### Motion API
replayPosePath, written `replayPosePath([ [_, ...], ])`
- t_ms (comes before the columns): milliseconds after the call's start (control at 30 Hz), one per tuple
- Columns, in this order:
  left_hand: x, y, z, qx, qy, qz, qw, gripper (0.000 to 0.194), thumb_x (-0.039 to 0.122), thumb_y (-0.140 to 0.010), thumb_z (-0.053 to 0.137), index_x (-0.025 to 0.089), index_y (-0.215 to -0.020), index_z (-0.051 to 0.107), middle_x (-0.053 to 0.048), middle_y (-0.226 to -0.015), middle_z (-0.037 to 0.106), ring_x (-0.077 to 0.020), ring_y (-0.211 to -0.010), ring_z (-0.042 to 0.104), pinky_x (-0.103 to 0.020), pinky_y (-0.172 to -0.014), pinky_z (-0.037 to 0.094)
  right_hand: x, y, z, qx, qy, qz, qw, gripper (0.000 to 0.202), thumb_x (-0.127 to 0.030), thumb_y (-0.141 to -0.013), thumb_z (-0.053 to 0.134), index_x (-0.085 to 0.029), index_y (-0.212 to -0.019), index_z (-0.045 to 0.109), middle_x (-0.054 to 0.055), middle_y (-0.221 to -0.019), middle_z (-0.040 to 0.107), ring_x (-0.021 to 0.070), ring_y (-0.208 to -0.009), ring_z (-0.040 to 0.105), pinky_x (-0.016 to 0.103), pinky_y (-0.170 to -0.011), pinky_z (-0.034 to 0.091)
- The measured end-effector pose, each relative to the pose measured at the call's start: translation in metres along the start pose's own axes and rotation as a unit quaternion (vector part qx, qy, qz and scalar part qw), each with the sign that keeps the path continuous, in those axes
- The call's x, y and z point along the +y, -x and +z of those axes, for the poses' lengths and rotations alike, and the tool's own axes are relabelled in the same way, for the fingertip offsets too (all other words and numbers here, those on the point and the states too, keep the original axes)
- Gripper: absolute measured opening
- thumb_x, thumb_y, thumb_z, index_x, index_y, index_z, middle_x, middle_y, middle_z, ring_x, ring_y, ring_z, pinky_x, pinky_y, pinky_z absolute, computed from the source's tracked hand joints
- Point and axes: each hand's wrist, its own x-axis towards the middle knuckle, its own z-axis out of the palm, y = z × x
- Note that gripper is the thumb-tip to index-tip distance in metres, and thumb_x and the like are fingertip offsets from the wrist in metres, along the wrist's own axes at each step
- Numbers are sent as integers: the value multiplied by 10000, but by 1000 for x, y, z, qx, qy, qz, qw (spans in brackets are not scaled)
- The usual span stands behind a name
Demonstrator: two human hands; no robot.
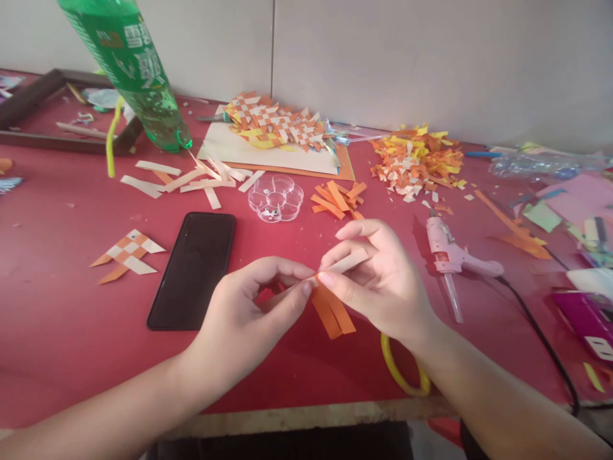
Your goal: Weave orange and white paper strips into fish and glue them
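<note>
Orange paper strips (330, 311) hang below my fingertips, crossed at their top by a cream paper strip (352, 260). My left hand (261, 310) pinches the crossing between thumb and forefinger. From the other side, my right hand (378, 278) grips the same strips with its thumb, and the cream strip's end juts out across its fingers. A woven paper fish (131, 249) in orange and cream lies flat at the left. Loose cream strips (191, 179) and a small pile of orange strips (338, 198) lie beyond my hands.
A black phone (194, 271) lies left of my hands, a pink glue gun (445, 246) right. Behind are a clear flower-shaped tray (275, 199), stacked woven fish (278, 121), paper scraps (416, 160) and a green bottle (138, 76). A yellow ring (400, 377) sits near the front edge.
</note>
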Motion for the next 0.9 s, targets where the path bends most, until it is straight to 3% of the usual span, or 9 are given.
replayPosePath([
  [300,0,0,0,-1,-8,-1,1000,62,284,-870,662,269,-897,715,53,-826,724,-85,-749,664,-150,-677,513,1,2,0,11,16,1,1000,313,-156,-817,683,-235,-1028,466,-38,-789,655,100,-695,697,200,-624,574],
  [667,1,-3,1,-4,-18,-19,1000,104,333,-863,661,246,-890,713,24,-821,726,-116,-749,663,-189,-673,517,2,0,2,19,7,20,1000,370,-138,-799,691,-241,-1061,450,-45,-743,651,97,-628,674,180,-503,516],
  [900,4,-5,-1,5,11,-39,999,157,370,-847,678,218,-811,689,19,-762,710,-118,-704,649,-199,-648,503,-2,3,0,-30,-35,14,999,380,-153,-815,674,-225,-1128,472,-7,-837,664,92,-676,647,188,-523,504],
])
